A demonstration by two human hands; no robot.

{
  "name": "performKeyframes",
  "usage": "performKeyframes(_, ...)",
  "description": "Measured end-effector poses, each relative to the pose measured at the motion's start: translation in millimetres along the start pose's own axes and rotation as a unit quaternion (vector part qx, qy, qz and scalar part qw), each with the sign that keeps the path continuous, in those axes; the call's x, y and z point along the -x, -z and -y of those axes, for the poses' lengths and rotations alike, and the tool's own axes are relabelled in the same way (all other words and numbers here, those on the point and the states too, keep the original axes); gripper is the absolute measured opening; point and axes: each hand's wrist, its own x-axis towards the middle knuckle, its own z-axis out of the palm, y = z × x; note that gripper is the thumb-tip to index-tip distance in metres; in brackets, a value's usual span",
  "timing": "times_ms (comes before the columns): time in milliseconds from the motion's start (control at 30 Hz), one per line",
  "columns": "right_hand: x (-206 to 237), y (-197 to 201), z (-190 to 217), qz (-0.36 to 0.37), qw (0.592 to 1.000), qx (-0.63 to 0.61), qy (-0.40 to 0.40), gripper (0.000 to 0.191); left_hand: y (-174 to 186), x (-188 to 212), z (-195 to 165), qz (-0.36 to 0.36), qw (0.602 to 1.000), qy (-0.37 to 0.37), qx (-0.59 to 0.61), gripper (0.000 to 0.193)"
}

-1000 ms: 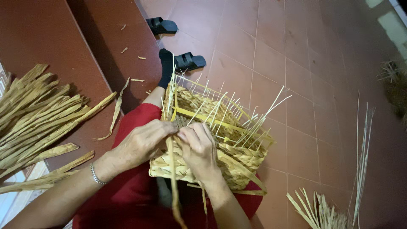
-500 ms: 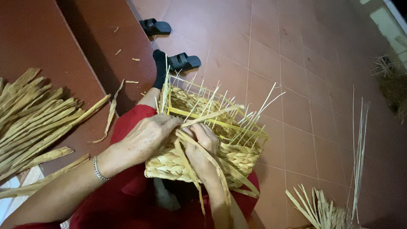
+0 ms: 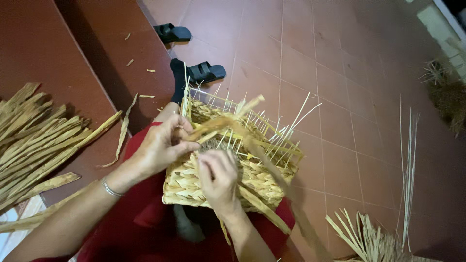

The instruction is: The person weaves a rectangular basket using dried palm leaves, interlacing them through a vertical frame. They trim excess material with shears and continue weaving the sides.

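Half-woven basket (image 3: pixel 228 179) on lap, lower wall plaited, upper stakes (image 3: pixel 272 131) bare, so approx. half left. Left hand (image 3: pixel 162 148) fingers pinched on flat strand (image 3: pixel 218 127) at rim; right hand (image 3: pixel 218 182) fingers curled, pressing weave. Spare strips (image 3: pixel 39 140) on bench.

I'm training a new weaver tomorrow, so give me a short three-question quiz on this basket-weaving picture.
1. True or false: the left hand grips a flat straw strip at the top of the woven basket.
2. Where does the loose bundle of dried leaves lie? A) on the raised red surface to the person's left B) inside the basket C) on the black sandals
3. Fill in: the right hand rests against the basket's ____ side.

Key
1. True
2. A
3. Near, the side facing the person
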Motion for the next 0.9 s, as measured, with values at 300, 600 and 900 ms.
performKeyframes(300, -25.8, 27.7, -2.4, -0.018, 0.969, 0.202, 0.14, 0.024, -1.9, 5.2, 11.9, 0.037, 0.928, -0.309, -0.206, 0.04)
performKeyframes(600, -17.3, 51.5, -22.0, 0.097, 0.983, 0.148, 0.053, 0.031, -24.2, 15.5, -9.9, -0.041, 0.919, -0.282, -0.274, 0.024)
performKeyframes(900, 8.5, 45.3, -59.0, 0.086, 0.989, 0.115, 0.023, 0.008, -6.4, 18.0, 13.5, 0.018, 0.928, -0.304, -0.215, 0.024)
